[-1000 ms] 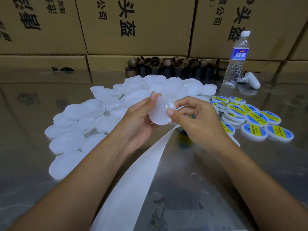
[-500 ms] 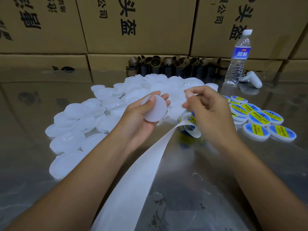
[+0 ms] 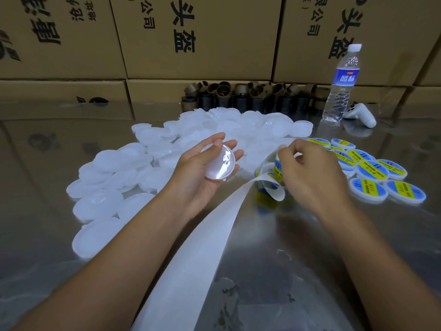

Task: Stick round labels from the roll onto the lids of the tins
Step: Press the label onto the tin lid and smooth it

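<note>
While the left hand (image 3: 202,173) cradles a bare lid (image 3: 220,163) at the centre of the frame, thumb laid across its shiny face and fingers curled behind the rim, the right hand (image 3: 315,173) works at centre right, its grip pinched on the edge of a label (image 3: 278,169) where the strip curls up off the roll. Best bet here: peel slowly, so the round sticker lifts clean off the backing paper (image 3: 191,247), which trails away to the bottom edge. Then that left thumb should slide clear of the lid's face before the label goes down, centred and pressed from the middle outward to chase out bubbles. A heap of plain lids (image 3: 133,168) waits at centre left, and finished lids (image 3: 372,168) in blue and yellow lie at the right. It all sits on a glossy, mirror-like tabletop (image 3: 310,271). Along the top runs a wall of cardboard boxes (image 3: 214,37), with a row of brown cardboard cores (image 3: 238,96) below them, a water bottle (image 3: 341,84) at upper right and a white handheld gadget (image 3: 360,114) just beside it.
</note>
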`<action>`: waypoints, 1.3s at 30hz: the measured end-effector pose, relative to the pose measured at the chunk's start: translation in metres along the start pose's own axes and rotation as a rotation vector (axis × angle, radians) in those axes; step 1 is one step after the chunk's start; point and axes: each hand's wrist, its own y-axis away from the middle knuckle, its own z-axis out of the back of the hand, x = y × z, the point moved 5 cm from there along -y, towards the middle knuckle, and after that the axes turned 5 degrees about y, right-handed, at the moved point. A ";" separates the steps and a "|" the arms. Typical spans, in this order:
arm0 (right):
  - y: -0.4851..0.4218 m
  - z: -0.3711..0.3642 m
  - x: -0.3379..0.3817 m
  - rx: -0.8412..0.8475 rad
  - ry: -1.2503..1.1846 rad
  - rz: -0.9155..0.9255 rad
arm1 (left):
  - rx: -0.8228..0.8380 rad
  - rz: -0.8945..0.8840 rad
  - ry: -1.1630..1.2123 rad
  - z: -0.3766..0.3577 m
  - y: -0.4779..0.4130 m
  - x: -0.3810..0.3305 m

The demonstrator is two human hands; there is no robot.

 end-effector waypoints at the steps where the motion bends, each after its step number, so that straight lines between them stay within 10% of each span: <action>1: 0.001 -0.003 0.000 0.035 0.031 0.021 | -0.001 0.001 -0.015 0.000 0.000 0.000; 10: 0.007 -0.023 0.007 0.302 -0.047 0.121 | -0.057 0.020 -0.168 0.000 -0.002 0.000; 24: 0.005 -0.010 0.017 0.195 -0.535 0.076 | 0.065 0.110 -0.707 -0.012 0.007 0.006; 39: 0.007 -0.002 0.023 0.040 -0.434 0.233 | 0.005 0.100 -0.511 0.001 0.007 0.008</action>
